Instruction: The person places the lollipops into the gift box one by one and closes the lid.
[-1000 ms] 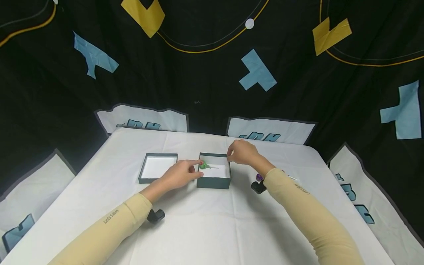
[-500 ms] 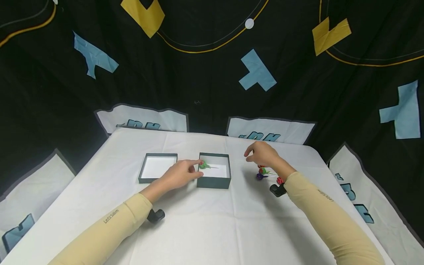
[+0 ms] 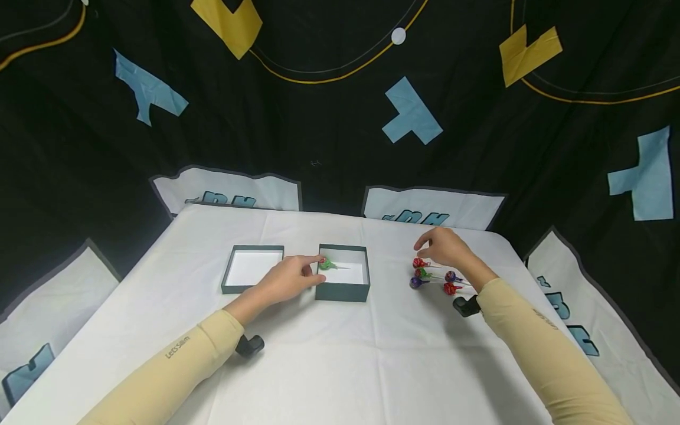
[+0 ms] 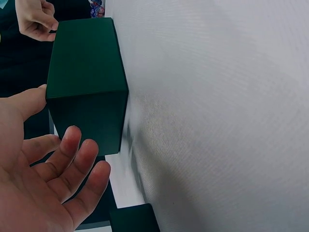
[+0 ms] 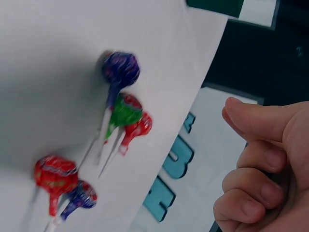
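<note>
A dark green box (image 3: pixel 342 292) stands mid-table with one green-and-red lollipop (image 3: pixel 326 264) inside, its white stick pointing right. My left hand (image 3: pixel 289 278) rests against the box's left side, index finger and thumb at the wall; in the left wrist view, the other fingers lie loosely beside the green side. To the right of the box, several wrapped lollipops lie in a loose group, among them a purple lollipop (image 5: pixel 120 70) and a red lollipop (image 5: pixel 56 173). My right hand (image 3: pixel 445 246), fingers loosely bent and holding nothing, hovers over the far side of this group.
Left of the box lies its shallow lid (image 3: pixel 252 289), white inside and partly behind my left hand. A white cloth covers the table (image 3: pixel 329 366). Behind hangs a black curtain (image 3: pixel 329 130) with blue and yellow shapes.
My right hand has moved right, from the box's right rim to above the lollipops, uncovering them. My left hand and the box have stayed put.
</note>
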A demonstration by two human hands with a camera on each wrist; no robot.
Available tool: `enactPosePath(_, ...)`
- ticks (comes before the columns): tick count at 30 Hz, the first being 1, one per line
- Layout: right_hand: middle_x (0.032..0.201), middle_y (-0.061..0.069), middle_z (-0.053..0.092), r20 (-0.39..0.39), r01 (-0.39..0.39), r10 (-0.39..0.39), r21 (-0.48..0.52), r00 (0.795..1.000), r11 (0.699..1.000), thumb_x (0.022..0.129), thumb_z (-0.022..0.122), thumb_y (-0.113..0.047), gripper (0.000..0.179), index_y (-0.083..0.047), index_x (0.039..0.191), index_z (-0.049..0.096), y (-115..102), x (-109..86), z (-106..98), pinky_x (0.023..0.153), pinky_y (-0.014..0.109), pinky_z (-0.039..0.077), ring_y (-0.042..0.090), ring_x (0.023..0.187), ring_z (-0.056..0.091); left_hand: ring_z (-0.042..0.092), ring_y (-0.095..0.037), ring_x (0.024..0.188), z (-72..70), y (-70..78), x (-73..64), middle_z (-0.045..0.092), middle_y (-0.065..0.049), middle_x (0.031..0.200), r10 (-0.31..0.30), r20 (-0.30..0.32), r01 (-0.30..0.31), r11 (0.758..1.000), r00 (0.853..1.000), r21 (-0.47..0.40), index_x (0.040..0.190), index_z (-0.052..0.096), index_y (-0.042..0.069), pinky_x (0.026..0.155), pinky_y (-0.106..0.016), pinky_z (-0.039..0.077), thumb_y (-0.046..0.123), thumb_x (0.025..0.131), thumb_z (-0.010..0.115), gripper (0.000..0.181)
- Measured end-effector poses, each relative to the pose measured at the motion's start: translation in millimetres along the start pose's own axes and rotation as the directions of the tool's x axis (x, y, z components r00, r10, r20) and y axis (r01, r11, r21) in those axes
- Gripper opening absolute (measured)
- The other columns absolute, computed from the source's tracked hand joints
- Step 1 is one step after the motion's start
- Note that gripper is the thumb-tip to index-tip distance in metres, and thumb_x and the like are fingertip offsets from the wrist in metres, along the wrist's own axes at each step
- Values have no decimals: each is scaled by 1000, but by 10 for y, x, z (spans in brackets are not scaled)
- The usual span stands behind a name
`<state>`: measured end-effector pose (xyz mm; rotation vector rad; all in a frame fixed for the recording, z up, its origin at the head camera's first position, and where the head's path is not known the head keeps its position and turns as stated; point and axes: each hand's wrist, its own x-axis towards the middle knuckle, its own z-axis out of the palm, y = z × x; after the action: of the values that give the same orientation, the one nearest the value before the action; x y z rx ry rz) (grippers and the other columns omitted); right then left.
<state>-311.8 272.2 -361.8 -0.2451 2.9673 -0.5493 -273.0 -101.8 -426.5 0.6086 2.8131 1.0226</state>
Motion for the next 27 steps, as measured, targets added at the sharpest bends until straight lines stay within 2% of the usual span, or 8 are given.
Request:
enactPosePath(13, 104, 15, 63, -43, -36, 40, 87, 998, 996, 93, 72, -16, 18, -8, 109, 77, 394, -57, -68, 71, 34, 46, 28, 91, 50, 51, -12, 62, -3, 14, -5, 62, 3, 78, -6, -4, 6, 1000, 1000, 18, 146, 55, 12, 55, -30, 41, 38, 93, 71, 61)
enactPosePath(27, 118, 21, 61, -6, -126, 129, 182, 992, 975, 97, 68, -18, 29, -1, 119, 72, 750, -120, -42, 83, 41, 45, 33, 102, 48, 51, -13, 62, -15, 29, -15, 62, 2, 78, -2, -7, 2, 1000, 1000, -1, 145, 56, 12, 56, -31, 41, 37, 92, 72, 61)
